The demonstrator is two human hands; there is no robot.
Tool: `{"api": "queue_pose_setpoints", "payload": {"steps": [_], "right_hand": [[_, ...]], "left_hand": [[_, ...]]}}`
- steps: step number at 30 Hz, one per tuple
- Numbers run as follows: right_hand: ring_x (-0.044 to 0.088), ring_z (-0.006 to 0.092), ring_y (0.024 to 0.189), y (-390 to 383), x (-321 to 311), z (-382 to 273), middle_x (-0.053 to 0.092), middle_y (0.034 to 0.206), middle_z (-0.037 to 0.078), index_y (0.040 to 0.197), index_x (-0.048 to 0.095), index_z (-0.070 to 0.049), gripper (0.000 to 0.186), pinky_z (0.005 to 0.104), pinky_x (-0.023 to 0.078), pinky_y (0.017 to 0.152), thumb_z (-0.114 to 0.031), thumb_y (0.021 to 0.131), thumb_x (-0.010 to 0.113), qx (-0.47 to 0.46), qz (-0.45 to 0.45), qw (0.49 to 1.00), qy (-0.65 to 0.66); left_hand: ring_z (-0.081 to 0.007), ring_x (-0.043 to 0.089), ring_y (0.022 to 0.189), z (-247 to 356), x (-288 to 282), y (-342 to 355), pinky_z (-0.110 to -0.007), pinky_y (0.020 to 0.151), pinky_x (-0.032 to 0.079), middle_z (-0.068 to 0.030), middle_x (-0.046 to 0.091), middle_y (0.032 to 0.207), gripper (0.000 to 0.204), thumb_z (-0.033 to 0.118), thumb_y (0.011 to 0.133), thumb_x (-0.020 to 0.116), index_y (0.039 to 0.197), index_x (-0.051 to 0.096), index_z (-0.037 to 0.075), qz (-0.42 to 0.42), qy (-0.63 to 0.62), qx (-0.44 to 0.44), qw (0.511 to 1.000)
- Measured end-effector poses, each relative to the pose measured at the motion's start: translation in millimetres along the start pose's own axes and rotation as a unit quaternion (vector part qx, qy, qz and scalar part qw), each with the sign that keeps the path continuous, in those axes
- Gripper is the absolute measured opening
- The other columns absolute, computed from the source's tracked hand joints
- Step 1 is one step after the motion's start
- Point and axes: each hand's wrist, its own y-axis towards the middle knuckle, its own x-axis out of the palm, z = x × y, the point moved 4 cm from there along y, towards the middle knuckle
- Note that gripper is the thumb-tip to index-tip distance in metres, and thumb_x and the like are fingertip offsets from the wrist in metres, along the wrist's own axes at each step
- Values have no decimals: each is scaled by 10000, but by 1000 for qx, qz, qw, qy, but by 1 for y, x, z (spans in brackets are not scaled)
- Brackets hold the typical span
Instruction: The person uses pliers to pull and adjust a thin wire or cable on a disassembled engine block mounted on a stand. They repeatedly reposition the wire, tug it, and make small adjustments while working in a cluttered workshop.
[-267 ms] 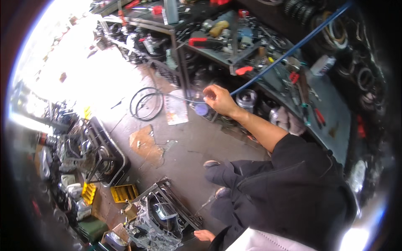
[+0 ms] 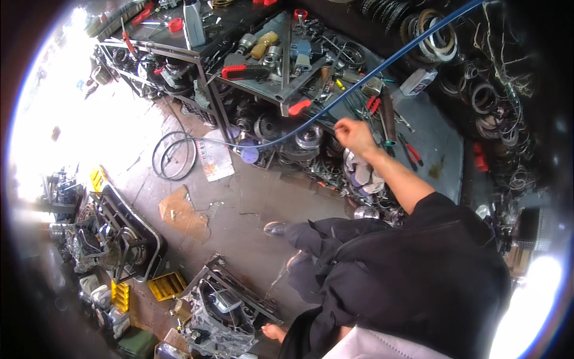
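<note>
My right hand, fingers curled, is raised beside the cluttered steel bench, just below a long blue hose; whether it holds anything is unclear. The hose runs diagonally down to loose loops near the floor. Red-handled cutters and other tools lie near that hand on the bench. My left hand hangs low with loose fingers, holding nothing visible, near a metal transmission housing on a frame.
Shelving holds metal parts. Metal rings hang at upper right. A framed assembly, yellow trays and a green bin stand at left. Cardboard lies on the floor; strong glare washes out the upper left.
My right hand has moved right and away from the blue hose that it was at. The hose's middle now passes above it. The view has shifted, moving the bench up and leftward.
</note>
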Motion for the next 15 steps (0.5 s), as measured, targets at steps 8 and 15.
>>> {"api": "queue_pose_setpoints", "payload": {"steps": [8,15], "right_hand": [[723,363,914,15,-41,125,747,927,184,928,746,-81,194,453,571,830,-232,835,667,158,-78,971,-161],[715,349,904,-43,-8,44,732,959,172,921,725,-39,157,431,570,816,-153,822,683,75,-102,988,-86]], "left_hand": [[-365,686,1008,20,-21,-22,-498,938,501,-183,744,1069,432,343,1063,462,1029,739,14,6,-68,-91,994],[-304,664,958,15,-37,-44,-462,896,499,-136,739,1031,413,355,1063,497,1009,720,12,8,-231,-197,953]]}}
